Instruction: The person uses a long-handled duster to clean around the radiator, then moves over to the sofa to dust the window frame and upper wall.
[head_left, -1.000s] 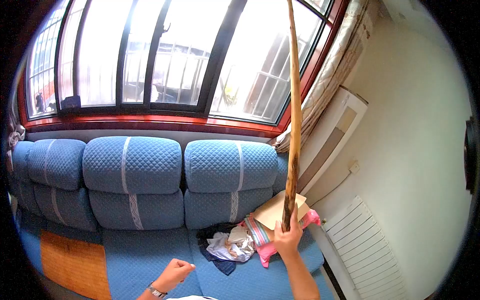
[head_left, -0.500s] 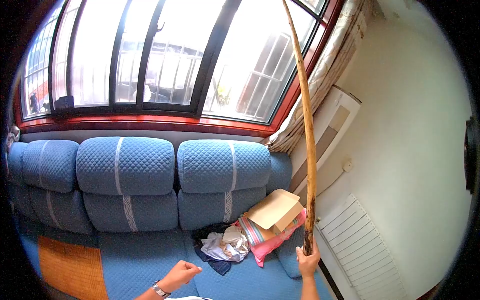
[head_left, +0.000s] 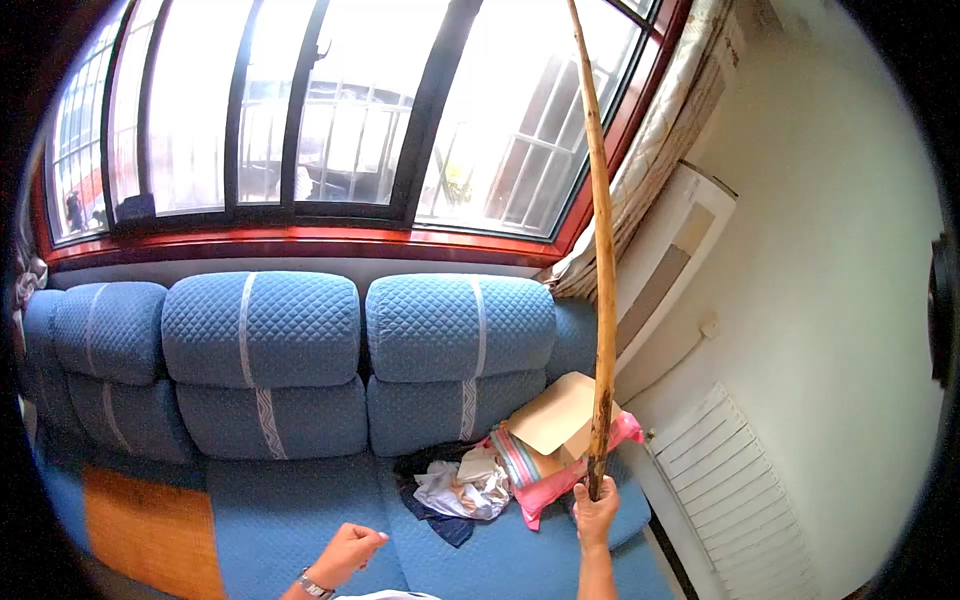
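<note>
A long wooden stick [head_left: 603,250] stands nearly upright in front of me, its dark lower end wrapped by the fingers of my right hand [head_left: 597,512]. The top of the stick runs out of view past the window. Lower and to the left, my left hand [head_left: 347,553] is curled into a loose fist above the blue sofa seat [head_left: 300,500], with nothing visible in it. A metal-band watch [head_left: 314,585] sits on that wrist. Behind the right hand lie an open cardboard box [head_left: 553,418], a pink striped pillow [head_left: 545,490] and crumpled clothes [head_left: 465,485].
A blue quilted sofa back [head_left: 265,330] stretches below a red-framed window [head_left: 300,240]. At the right are a curtain [head_left: 650,150], a tall white unit [head_left: 675,255] and a white radiator [head_left: 735,490]. A brown mat [head_left: 150,525] covers the left seat.
The lower end of the stick and my right hand have moved slightly left. My left hand has shifted a little left and down. The room has drifted slightly right in view.
</note>
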